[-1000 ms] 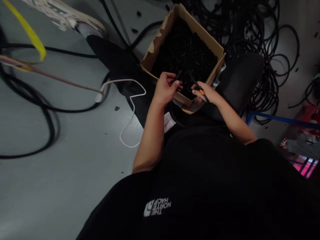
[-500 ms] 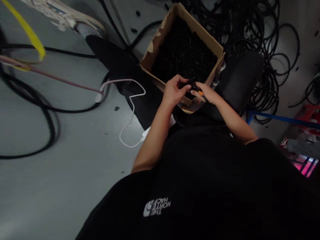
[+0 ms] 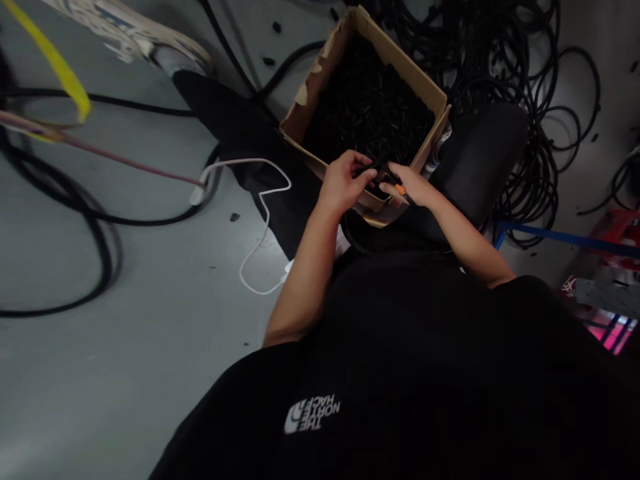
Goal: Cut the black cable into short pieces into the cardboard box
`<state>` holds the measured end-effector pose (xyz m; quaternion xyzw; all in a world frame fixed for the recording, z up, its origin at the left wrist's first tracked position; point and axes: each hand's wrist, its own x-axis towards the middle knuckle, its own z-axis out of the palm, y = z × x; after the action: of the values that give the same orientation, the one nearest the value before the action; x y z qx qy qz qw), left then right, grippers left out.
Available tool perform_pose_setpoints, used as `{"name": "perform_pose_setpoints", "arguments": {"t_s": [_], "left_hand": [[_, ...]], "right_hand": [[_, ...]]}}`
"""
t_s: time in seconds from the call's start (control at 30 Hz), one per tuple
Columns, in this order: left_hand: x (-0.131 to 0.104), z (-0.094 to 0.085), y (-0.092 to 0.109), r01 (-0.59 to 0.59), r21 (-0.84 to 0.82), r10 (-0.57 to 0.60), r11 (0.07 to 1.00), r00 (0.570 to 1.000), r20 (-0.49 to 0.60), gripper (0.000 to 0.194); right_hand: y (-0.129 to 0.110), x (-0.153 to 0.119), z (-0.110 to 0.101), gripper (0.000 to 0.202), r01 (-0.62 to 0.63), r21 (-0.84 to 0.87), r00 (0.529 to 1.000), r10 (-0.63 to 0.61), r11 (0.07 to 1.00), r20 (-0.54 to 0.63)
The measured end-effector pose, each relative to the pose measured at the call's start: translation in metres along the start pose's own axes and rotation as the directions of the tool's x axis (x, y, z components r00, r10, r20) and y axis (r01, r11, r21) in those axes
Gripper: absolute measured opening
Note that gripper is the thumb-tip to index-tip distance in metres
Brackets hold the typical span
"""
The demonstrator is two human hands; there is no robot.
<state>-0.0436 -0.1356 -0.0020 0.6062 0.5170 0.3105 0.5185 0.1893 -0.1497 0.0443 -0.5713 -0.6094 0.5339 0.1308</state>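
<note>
A cardboard box [image 3: 400,60] full of small black pieces [image 3: 370,107] stands between my legs. Over its near edge, my left hand [image 3: 345,179] has thumb and fingers pinched around something dark, too small to make out. Close beside it on the right, my right hand [image 3: 409,185] is closed on a tool with orange and black handles [image 3: 401,190]. The tool's front end lies between the two hands and blends into the dark pieces behind.
Coiled black cable [image 3: 500,60] lies behind and right of the box. More black cable [image 3: 100,247] loops over the floor at left, near a white cord [image 3: 267,213] and a yellow strap [image 3: 55,63]. A blue bar [image 3: 565,237] is at right.
My left hand has shifted slightly left, widening the small gap between the hands. My right hand stays on the orange-handled tool with its fingers slightly moved.
</note>
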Motion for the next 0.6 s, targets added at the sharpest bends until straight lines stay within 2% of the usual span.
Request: {"name": "perform_pose_setpoints", "arguments": {"t_s": [0.13, 0.37, 0.5, 0.6], "left_hand": [[0.002, -0.005, -0.006, -0.009, -0.06, 0.014, 0.998, 0.997, 0.077, 0.073], [0.003, -0.004, -0.022, 0.02, -0.096, -0.014, 0.995, 0.998, 0.06, 0.093], [0.004, -0.006, -0.024, 0.024, -0.101, -0.016, 0.995, 0.997, 0.077, 0.094], [0.003, -0.008, -0.018, 0.023, -0.093, -0.009, 0.995, 0.989, 0.144, 0.087]], "right_hand": [[-0.009, -0.003, -0.004, 0.013, -0.031, -0.049, 0.999, 0.03, 0.998, -0.018], [-0.009, -0.007, -0.009, 0.017, -0.031, -0.12, 0.999, 0.026, 0.992, -0.047], [-0.002, -0.006, -0.007, 0.016, -0.003, -0.1, 1.0, 0.001, 0.995, -0.015], [0.007, -0.003, -0.002, 0.013, 0.006, -0.054, 1.0, -0.005, 0.999, 0.013]]}}
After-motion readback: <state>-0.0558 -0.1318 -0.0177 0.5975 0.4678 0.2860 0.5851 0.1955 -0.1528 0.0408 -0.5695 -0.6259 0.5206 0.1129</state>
